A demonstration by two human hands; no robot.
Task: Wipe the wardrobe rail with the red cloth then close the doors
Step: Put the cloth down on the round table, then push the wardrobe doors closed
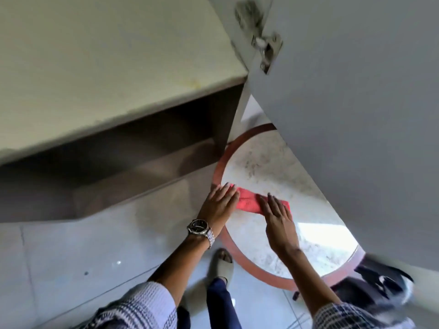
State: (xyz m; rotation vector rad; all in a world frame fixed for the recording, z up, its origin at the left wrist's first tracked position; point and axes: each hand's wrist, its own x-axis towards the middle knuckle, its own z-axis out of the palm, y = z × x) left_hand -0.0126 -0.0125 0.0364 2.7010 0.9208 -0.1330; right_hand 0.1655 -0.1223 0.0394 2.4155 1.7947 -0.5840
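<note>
Both hands lie flat, gripping nothing: left hand [219, 201] and right hand [280, 219] press the cloth [249, 201], its length running between them on the table [261, 162]

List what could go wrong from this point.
1. The open wardrobe door hangs just over the round table; rising from there could mean bumping it.
2. Both the left hand and right hand press flat on the red cloth, so neither has a grip; it may slide off.
</note>
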